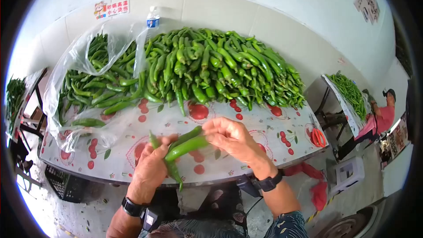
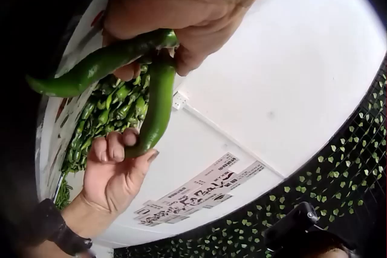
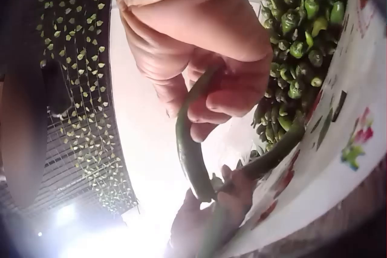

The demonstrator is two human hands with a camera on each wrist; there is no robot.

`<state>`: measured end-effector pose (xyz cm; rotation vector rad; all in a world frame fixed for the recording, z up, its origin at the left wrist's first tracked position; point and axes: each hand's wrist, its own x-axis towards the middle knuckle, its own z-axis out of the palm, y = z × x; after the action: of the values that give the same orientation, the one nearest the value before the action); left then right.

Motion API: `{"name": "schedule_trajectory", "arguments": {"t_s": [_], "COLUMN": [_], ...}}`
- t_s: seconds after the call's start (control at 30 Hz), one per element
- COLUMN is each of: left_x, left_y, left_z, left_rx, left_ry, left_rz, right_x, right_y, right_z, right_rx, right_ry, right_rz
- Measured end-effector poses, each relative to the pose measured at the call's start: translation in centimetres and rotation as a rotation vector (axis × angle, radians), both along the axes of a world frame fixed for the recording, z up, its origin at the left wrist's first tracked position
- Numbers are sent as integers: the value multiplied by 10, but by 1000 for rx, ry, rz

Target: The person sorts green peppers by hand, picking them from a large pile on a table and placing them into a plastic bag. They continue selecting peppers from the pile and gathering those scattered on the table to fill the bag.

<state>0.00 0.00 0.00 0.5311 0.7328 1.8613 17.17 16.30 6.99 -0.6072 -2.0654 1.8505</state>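
Observation:
Over the near edge of the table, my left hand (image 1: 150,172) grips a few long green chili peppers. One plump chili pepper (image 1: 187,148) points right from that grip, and a darker one (image 1: 184,137) lies just behind it. Another chili pepper (image 1: 174,174) hangs downward below the palm. My right hand (image 1: 233,139) pinches the far end of the plump pepper between thumb and fingers; the left wrist view shows that pepper (image 2: 159,104) stretching between both hands. Behind them, a large heap of green chili peppers (image 1: 207,66) covers the back of the table.
A clear plastic bag (image 1: 59,99) with peppers lies at the left, near a water bottle (image 1: 153,20) by the wall. Red-handled scissors (image 1: 318,137) rest at the table's right end. A black crate (image 1: 66,185) stands below. Further right, a person (image 1: 376,119) is beside another pepper-laden table.

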Motion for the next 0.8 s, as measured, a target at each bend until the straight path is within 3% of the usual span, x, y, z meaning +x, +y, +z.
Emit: {"name": "schedule_trajectory", "arguments": {"t_s": [0.07, 0.17, 0.3, 0.4, 0.5, 0.6, 0.7, 0.73, 0.8], "left_x": [-6, 7, 7, 7, 7, 6, 5, 6, 7], "left_y": [1, 7, 7, 3, 8, 5, 7, 5, 5], "left_z": [-4, 3, 0, 2, -8, -4, -9, -6, -5], "left_rx": [43, 80, 67, 22, 32, 28, 54, 44, 54], "left_ry": [27, 42, 7, -15, 60, 33, 74, 58, 46], "left_rz": [-11, -2, 12, -59, 33, 13, 24, 23, 33], "right_x": [-15, -13, -12, -13, -20, -15, -12, -6, 7], "right_y": [2, 7, -23, -52, -71, -73, -67, -66, -49], "right_z": [-18, -19, -15, -27, -41, -28, -35, -31, -32], "right_rx": [164, 1047, 1231, 1181, 1042, 769, 572, 583, 524], "right_ry": [153, 145, 84, 25, 9, 21, 142, 59, 115], "right_rz": [-154, -261, -334, -224, -175, -102, -129, -169, -195]}}
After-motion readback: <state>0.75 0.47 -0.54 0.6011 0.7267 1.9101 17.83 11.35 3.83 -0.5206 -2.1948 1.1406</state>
